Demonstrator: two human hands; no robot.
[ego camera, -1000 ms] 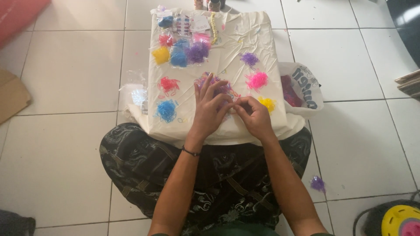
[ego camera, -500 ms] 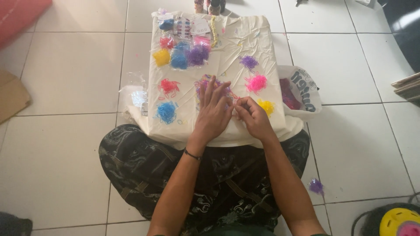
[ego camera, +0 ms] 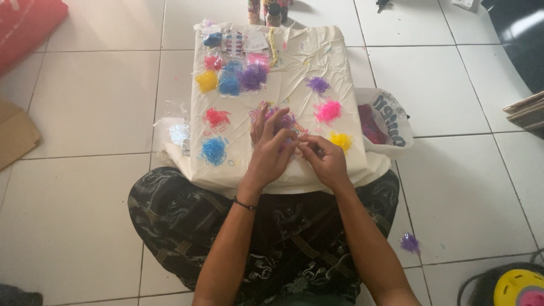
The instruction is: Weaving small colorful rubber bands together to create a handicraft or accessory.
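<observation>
I sit cross-legged on a tiled floor with a cream cloth (ego camera: 317,73) spread before my knees. Small piles of tiny rubber bands lie on it: red (ego camera: 216,118), blue (ego camera: 213,149), purple (ego camera: 318,85), pink (ego camera: 329,111), yellow (ego camera: 340,140) and a mixed pile (ego camera: 286,120). My left hand (ego camera: 270,150) rests over the near edge of the mixed pile, fingers curled toward my right hand (ego camera: 320,160). The fingertips of both hands meet and pinch something small that I cannot make out.
Small bags of bands (ego camera: 233,76) in yellow, blue, purple and pink sit at the cloth's far left. A white plastic bag (ego camera: 391,113) lies to the right, small bottles (ego camera: 269,11) at the far edge, a purple clump (ego camera: 409,242) on the floor, a yellow object (ego camera: 518,286) at bottom right.
My left hand, spread flat on the mixed pile half a second ago, has curled its fingers and drawn back to meet my right hand. The view has shifted slightly.
</observation>
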